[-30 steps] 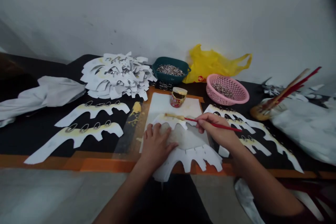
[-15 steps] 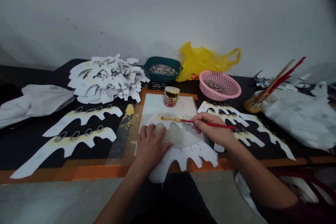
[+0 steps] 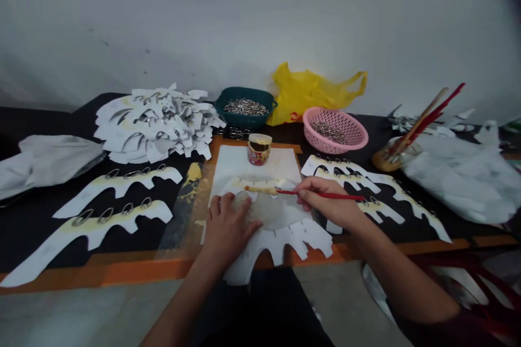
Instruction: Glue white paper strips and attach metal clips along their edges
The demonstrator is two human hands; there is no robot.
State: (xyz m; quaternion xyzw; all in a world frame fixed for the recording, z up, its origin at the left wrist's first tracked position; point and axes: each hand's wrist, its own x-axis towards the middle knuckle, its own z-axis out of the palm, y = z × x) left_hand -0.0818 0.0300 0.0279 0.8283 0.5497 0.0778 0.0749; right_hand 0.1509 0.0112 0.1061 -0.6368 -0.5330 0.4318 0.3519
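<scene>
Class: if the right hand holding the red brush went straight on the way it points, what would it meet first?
The right hand with its red brush would probably meet the yellow-smeared edge of the white cut-out first. The left hand lies just below that line, though depth is unclear.

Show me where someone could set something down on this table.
Bare black tabletop shows below the white cloth, left of the pinned paper cutouts. A smaller patch lies right of the pink basket. It's crowded at the white board, where the left hand and right hand work a cutout with a red brush.
</scene>
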